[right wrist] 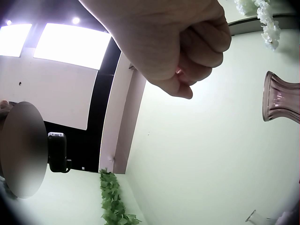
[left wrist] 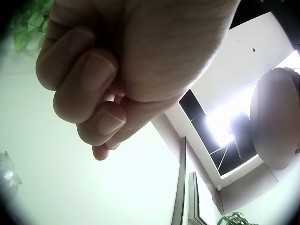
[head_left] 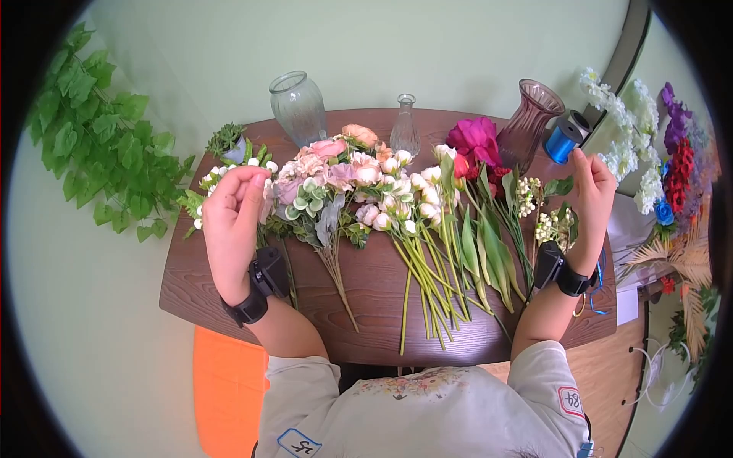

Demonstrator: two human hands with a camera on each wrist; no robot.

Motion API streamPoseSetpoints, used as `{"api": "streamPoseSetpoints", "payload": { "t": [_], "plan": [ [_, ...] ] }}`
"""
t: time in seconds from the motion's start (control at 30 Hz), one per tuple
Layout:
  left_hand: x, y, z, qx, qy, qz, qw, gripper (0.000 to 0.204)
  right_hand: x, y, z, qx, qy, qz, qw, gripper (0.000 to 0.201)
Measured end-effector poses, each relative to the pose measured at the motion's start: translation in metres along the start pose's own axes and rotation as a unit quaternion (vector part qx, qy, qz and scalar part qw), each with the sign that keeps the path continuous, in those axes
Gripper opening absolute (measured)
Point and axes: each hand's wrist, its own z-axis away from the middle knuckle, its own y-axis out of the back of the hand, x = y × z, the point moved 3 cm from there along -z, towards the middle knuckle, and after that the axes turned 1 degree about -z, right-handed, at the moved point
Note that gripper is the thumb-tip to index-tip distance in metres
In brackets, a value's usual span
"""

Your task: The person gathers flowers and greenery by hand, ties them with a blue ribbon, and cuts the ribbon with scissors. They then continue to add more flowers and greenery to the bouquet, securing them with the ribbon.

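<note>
Head view: two hands, three glass vases, one ribbon spool and one potted plant are visible at or above one dark brown table [head_left: 191, 267]. Each forearm carries one black wrist device. The left hand [head_left: 229, 229] is at the left of the frame; its fingers are folded inward, the thumb is against them, and no held item is visible. The right hand [head_left: 593, 202] is at the right of the frame, likewise closed, with no held item visible. Both wrist views show the fingers bent toward the palm.

The flowers lie across the middle of the frame, blooms toward the top and stems toward the bottom. The pink-and-peach bunch [head_left: 332, 168], nearest the left hand, combines ruffled blooms with grey-green leaves. The white rosebuds [head_left: 427, 195], at center, have long bare light-green stems; their exact number cannot be determined. One large magenta bloom [head_left: 475, 139] is right of center, above broad green leaves. Two cream berry clusters [head_left: 555, 227] are near the right hand.

Vases, upper part of the frame: one wide clear vase [head_left: 299, 114] at left, one narrow-necked clear vase [head_left: 405, 131] at center, one purple-tinted vase [head_left: 523, 130] at right. The blue ribbon spool [head_left: 561, 145] is just beside the last. The potted plant [head_left: 227, 141] is at upper left.
</note>
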Motion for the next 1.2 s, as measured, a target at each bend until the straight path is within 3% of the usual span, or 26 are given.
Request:
{"api": "streamPoseSetpoints", "payload": {
  "t": [0.3, 0.5, 0.57, 0.6, 0.7, 0.73, 0.77, 0.83, 0.87, 0.93, 1.0, 1.07, 1.2],
  "plan": [
    [0.001, -0.005, 0.0, -0.001, 0.005, -0.005, 1.0, 0.009, -0.004, -0.006, 0.002, -0.011, 0.006, 0.01, 1.0, 0.033],
    [0.013, -0.052, 0.008, -0.05, -0.064, -0.076, 0.994, 0.009, -0.017, -0.047, 0.02, -0.111, -0.013, 0.035, 0.993, 0.026],
    [0.007, -0.066, 0.01, -0.065, -0.163, -0.132, 0.976, 0.011, -0.027, -0.061, 0.027, -0.137, -0.026, 0.083, 0.987, 0.025],
    [0.009, -0.073, 0.015, -0.074, -0.155, -0.175, 0.969, 0.013, -0.029, -0.069, 0.029, -0.141, -0.025, 0.08, 0.986, 0.025],
    [0.007, -0.1, 0.029, -0.096, -0.19, -0.24, 0.947, 0.017, -0.035, -0.09, 0.033, -0.099, 0.116, 0.094, 0.984, 0.018],
    [0.006, -0.105, 0.031, -0.147, -0.162, -0.243, 0.945, 0.029, -0.037, -0.1, 0.036, -0.133, 0.093, 0.077, 0.984, 0.023],
    [0.002, -0.108, 0.031, -0.147, -0.162, -0.244, 0.945, 0.029, -0.028, -0.11, 0.041, -0.174, 0.154, 0.125, 0.965, 0.036],
    [-0.005, -0.118, 0.034, -0.098, -0.29, -0.322, 0.896, 0.046, -0.005, -0.131, 0.057, -0.214, 0.204, 0.23, 0.927, 0.052],
    [-0.011, -0.123, 0.034, -0.162, -0.237, -0.357, 0.889, 0.059, 0.005, -0.139, 0.065, -0.265, 0.179, 0.27, 0.908, 0.056],
    [-0.026, -0.138, 0.035, -0.164, -0.223, -0.385, 0.88, 0.06, 0.01, -0.148, 0.08, -0.351, 0.138, 0.335, 0.863, 0.06],
    [-0.033, -0.151, 0.038, -0.19, -0.183, -0.41, 0.873, 0.061, 0.006, -0.152, 0.092, -0.365, 0.155, 0.343, 0.851, 0.059],
    [-0.026, -0.157, 0.047, -0.187, -0.193, -0.43, 0.862, 0.06, -0.005, -0.151, 0.099, -0.37, 0.191, 0.357, 0.836, 0.055],
    [0.006, -0.15, 0.06, -0.198, -0.208, -0.435, 0.854, 0.06, -0.036, -0.132, 0.103, -0.348, 0.223, 0.331, 0.848, 0.057]
  ]
}}
